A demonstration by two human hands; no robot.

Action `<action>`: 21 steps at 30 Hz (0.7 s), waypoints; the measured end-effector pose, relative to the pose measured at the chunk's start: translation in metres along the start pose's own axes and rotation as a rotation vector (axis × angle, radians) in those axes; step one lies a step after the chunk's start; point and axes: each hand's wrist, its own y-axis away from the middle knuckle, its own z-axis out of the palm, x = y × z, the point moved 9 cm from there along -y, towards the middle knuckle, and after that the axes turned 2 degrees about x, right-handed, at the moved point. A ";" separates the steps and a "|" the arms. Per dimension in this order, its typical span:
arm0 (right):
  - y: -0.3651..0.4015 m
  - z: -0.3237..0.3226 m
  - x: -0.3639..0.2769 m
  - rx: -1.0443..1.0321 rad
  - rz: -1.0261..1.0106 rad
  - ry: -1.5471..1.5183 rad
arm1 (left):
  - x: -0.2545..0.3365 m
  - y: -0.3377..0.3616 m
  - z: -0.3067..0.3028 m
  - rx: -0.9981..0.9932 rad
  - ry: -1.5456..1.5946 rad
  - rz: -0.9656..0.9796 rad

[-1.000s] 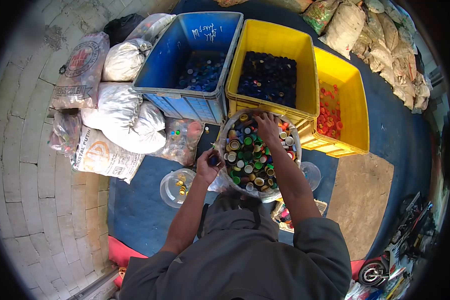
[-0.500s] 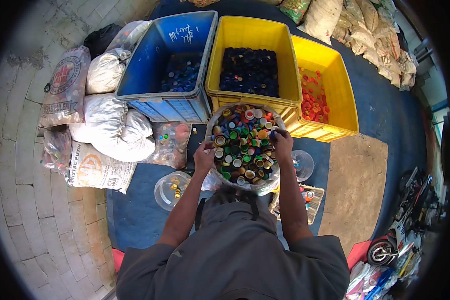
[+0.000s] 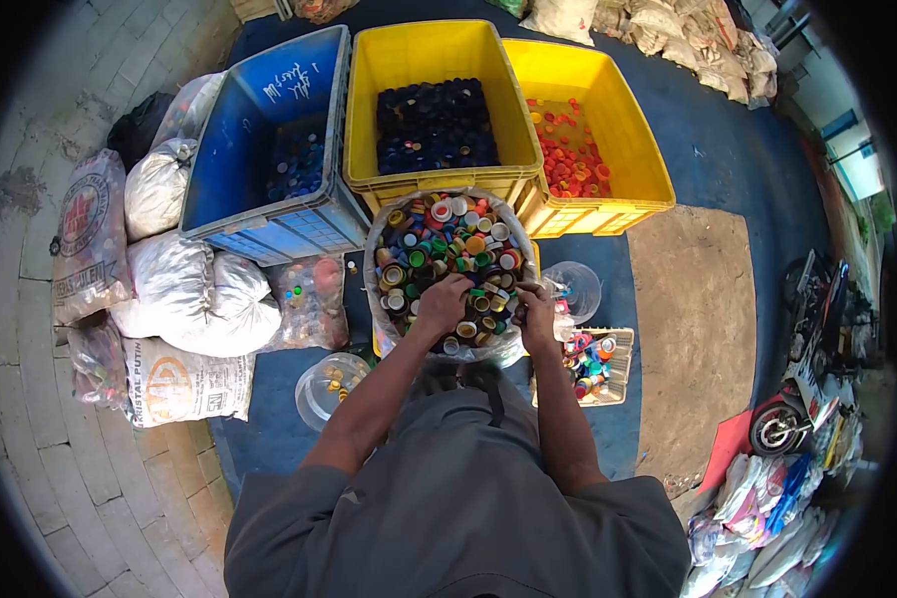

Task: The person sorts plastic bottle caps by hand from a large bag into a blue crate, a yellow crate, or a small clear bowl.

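A round tub [image 3: 371, 261] lined with pale plastic and heaped with mixed bottle caps [image 3: 431, 244] stands in front of my body. My left hand [image 3: 443, 303] is over the lower middle of the heap, its fingers bent down among the caps; what they hold, if anything, is hidden. At the tub's right rim, my right hand [image 3: 535, 313] has its fingers drawn together, and anything between them is too small to name. Beyond the tub are a blue crate [image 3: 324, 229] with blue caps, a yellow crate [image 3: 448, 187] with dark caps and another yellow crate [image 3: 608, 214] with red caps.
Stuffed sacks [image 3: 204, 289] lie on the left. A clear bowl [image 3: 314, 397] holds yellowish caps; another clear bowl [image 3: 581, 289] is right of the tub. A tray [image 3: 620, 371] of colourful items sits nearby. Motorcycles [image 3: 797, 399] and bags are at the far right.
My left hand has moved from the tub's left rim in over the caps. My right hand has come lower along the right rim. The whole view has shifted, with the crates now further left.
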 end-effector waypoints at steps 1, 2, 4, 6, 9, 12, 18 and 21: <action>-0.003 -0.010 0.003 0.037 -0.037 0.101 | 0.002 -0.006 0.008 -0.018 -0.066 0.059; -0.004 -0.018 0.005 0.074 -0.072 0.204 | 0.005 -0.010 0.016 -0.036 -0.131 0.117; 0.007 -0.020 -0.015 0.110 -0.319 0.636 | 0.005 -0.017 0.034 -0.181 -0.252 0.156; 0.017 -0.012 -0.024 0.083 -0.446 0.955 | 0.000 -0.022 0.045 -0.329 -0.323 0.112; 0.025 -0.005 -0.015 0.012 -0.480 1.246 | 0.003 -0.032 0.043 -0.390 -0.382 0.121; 0.022 -0.011 -0.002 0.008 -0.454 1.238 | 0.008 -0.041 0.030 -0.364 -0.445 0.125; 0.028 0.002 -0.014 0.002 -0.576 1.115 | -0.010 -0.034 0.010 -0.202 -0.284 0.209; 0.026 0.008 -0.014 -0.023 -0.595 1.054 | -0.019 -0.032 -0.001 -0.186 -0.228 0.173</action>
